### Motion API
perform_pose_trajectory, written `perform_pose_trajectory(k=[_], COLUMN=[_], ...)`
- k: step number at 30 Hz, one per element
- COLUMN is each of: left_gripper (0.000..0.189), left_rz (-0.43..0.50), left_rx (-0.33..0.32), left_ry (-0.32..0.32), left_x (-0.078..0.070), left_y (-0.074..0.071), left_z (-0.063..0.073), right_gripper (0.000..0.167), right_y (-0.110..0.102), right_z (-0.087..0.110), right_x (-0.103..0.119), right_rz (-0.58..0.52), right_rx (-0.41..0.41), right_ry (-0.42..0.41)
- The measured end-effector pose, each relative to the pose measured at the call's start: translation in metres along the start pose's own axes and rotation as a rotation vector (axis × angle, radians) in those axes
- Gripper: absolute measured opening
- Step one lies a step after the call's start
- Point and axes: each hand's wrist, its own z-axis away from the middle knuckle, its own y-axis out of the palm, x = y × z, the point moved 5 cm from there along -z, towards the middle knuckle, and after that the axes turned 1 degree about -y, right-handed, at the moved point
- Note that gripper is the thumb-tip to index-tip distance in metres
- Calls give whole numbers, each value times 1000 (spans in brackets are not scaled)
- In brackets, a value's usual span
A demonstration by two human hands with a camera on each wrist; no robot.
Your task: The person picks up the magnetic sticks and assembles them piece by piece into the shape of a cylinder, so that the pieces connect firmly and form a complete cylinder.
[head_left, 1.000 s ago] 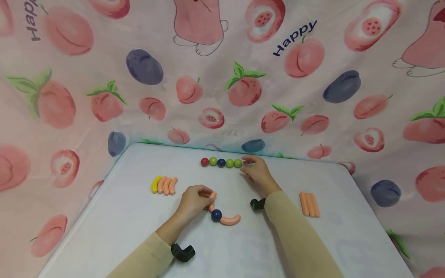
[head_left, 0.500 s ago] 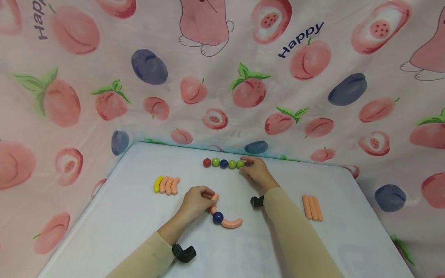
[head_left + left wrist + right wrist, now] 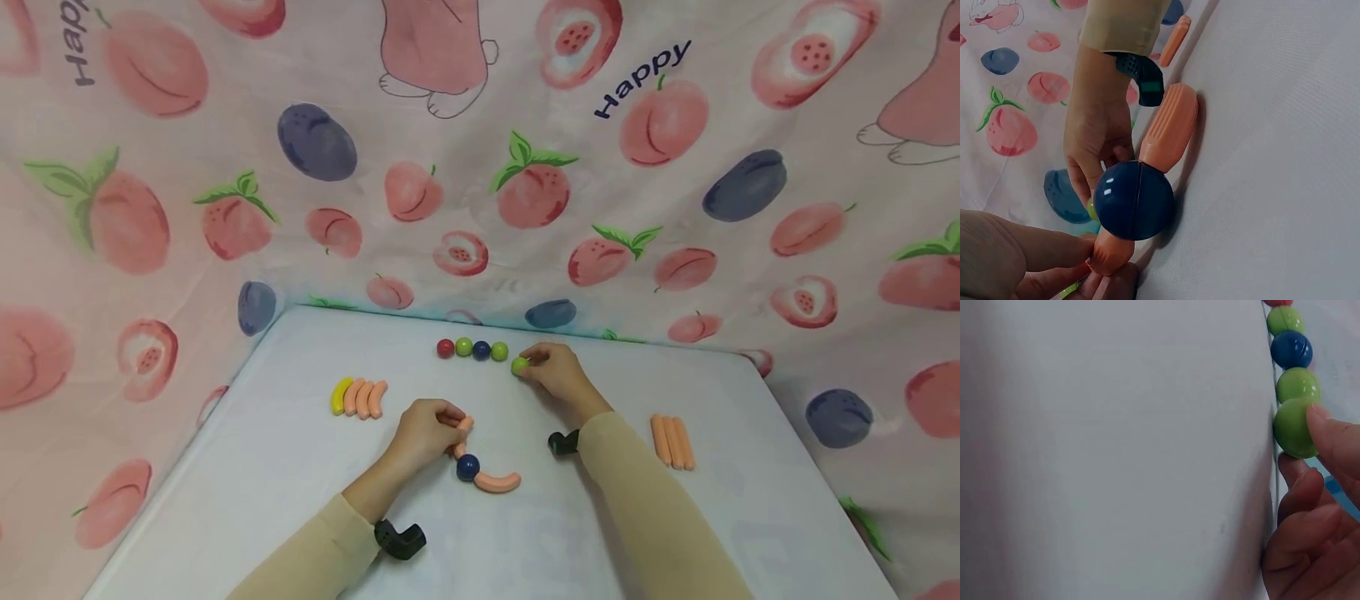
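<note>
My left hand [image 3: 425, 435] pinches a curved orange piece [image 3: 462, 432] near the middle of the table. That piece joins a dark blue ball [image 3: 468, 467], and a second curved orange piece [image 3: 498, 482] extends from the ball to the right. In the left wrist view the blue ball [image 3: 1134, 200] shows a seam, and the finger and thumb grip the orange piece [image 3: 1112, 252] below it. My right hand [image 3: 558, 375] holds a green ball [image 3: 520, 366] between thumb and fingers, just right of the row of balls. The right wrist view shows the thumb on this green ball [image 3: 1295, 427].
A red ball [image 3: 446, 348], two green balls and a blue ball [image 3: 481, 351] form a row at the back. Left lie a yellow curved piece [image 3: 341, 396] and several orange curved ones [image 3: 364, 399]. Three straight orange sticks [image 3: 672, 442] lie right. Fruit-patterned cloth rises behind the table.
My right hand has closed on the end green ball and drawn it off the row, toward me. My left hand keeps its grip on the orange piece, nearly in place.
</note>
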Motion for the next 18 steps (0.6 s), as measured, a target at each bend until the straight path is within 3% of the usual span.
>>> perform_pose_trajectory(k=[18], left_gripper=[21], left_rz=[8], left_rx=[5], left_ry=[-17], left_x=[-3], left_y=[7], left_z=[-2], right_gripper=[24], right_y=[19], right_z=[51], right_x=[13], right_rz=[17], right_rx=[73], right_ry=[-29])
